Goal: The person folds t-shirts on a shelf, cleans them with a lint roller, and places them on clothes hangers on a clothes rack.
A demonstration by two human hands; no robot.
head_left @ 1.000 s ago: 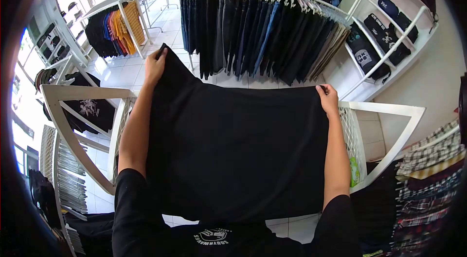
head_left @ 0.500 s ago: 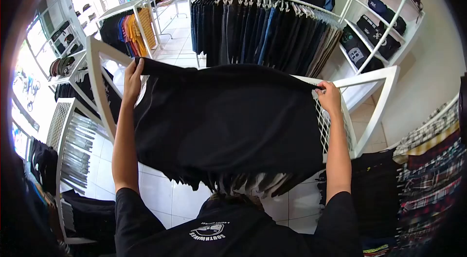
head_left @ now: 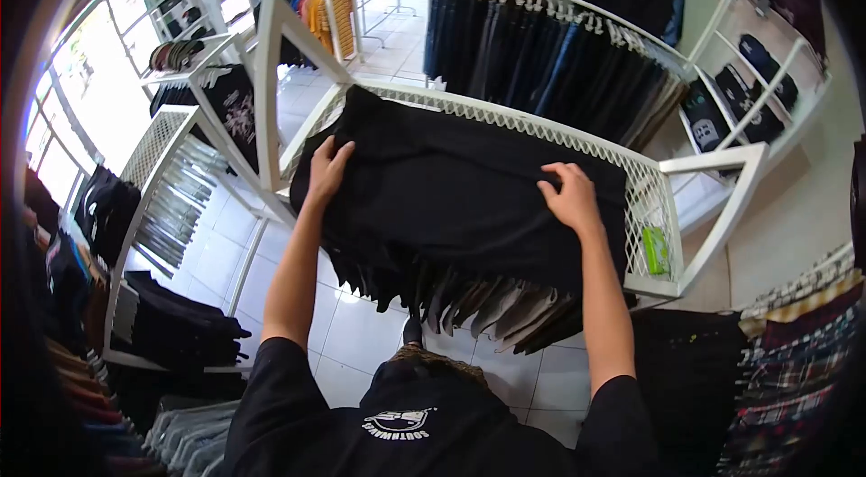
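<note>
A plain black garment (head_left: 460,175) lies spread across the white mesh top (head_left: 643,194) of a clothes rack, its front edge hanging over hangered clothes (head_left: 487,305). What kind of garment it is does not show. My left hand (head_left: 328,172) rests at its left end, thumb and fingers apart. Over the right part of the cloth, my right hand (head_left: 570,195) has loosely bent, separated fingers and nothing in them. A small green packet (head_left: 656,250) sits on the mesh beyond the garment's right end.
Behind the rack hangs a row of dark trousers (head_left: 541,53). Caps (head_left: 753,107) fill a shelf at the right, with plaid shirts (head_left: 794,342) below. Empty hangers (head_left: 176,206) hang from another white rack (head_left: 153,148) on the left. White floor tiles (head_left: 352,333) show beneath.
Both hands have let go of the garment's far corners and drawn back. The cloth, held up before, now lies flat on the mesh. The view has turned left, and the green packet shows.
</note>
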